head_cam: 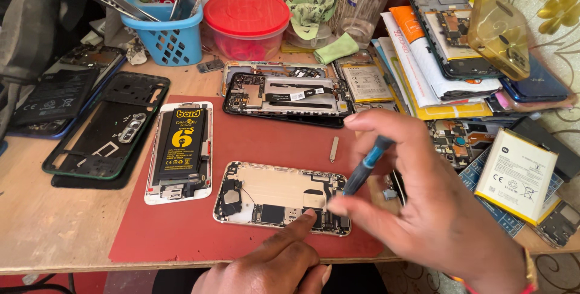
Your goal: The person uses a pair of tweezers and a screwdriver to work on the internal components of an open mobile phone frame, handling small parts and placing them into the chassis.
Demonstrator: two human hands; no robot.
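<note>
Right hand (435,209) has thumb and fingertips pinched around a slim blue-handled screwdriver (365,170), the tool tilted, its tip down on the right end of the opened white phone chassis (281,197). Left hand (272,264) comes in from the bottom edge, index finger stretched out and pressed flat on the lower rim of that same chassis, the other fingers curled under. The chassis lies lengthwise on a red work mat (181,227), its board and empty battery bay facing up.

Just left of it on the mat sits another white phone frame (179,152), upright to the view, carrying a black and yellow battery. A small metal strip (333,149) lies on the mat above the screwdriver. Beyond the mat, a black phone midframe (284,97) with a flex cable across it. Off the mat to the left, a dark green-edged back frame (106,131). At the back, a blue basket of tools (166,25) and a red-lidded tub (246,22). On the right, a white loose battery (516,173) rests on a heap of parts.
</note>
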